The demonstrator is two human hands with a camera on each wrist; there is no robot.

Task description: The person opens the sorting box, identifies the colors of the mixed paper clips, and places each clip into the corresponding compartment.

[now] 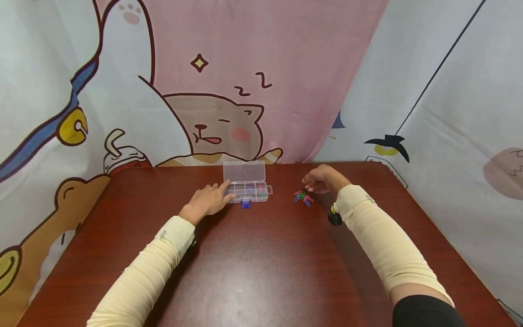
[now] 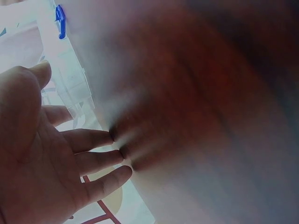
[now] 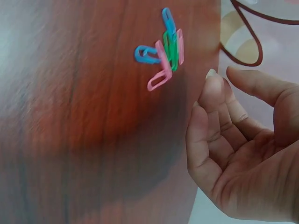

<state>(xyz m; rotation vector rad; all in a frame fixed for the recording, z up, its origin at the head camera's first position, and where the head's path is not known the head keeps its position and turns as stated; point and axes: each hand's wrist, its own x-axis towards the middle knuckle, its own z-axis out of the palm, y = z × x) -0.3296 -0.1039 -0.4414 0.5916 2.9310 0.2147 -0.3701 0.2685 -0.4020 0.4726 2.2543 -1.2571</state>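
A clear plastic compartment box (image 1: pixel 234 200) stands on the table with its lid (image 1: pixel 244 171) raised at the back and a blue latch (image 1: pixel 245 205) in front. A few coloured paper clips (image 1: pixel 261 195) lie in its right-hand compartments. My left hand (image 1: pixel 207 200) rests at the box's left end, thumb and index finger touching it, the other fingers extended to the table in the left wrist view. My right hand (image 1: pixel 324 178) hovers beside a small pile of pink, green and blue paper clips (image 3: pixel 172 49). Its fingers are loosely bent, thumb apart from the fingertips, with nothing visible between them.
The brown wooden table (image 1: pixel 241 272) reaches back to a curtain (image 1: pixel 318 68) printed with cartoon animals. A small black object (image 1: pixel 335 218) shows under the right wrist. The loose clips lie to the right of the box.
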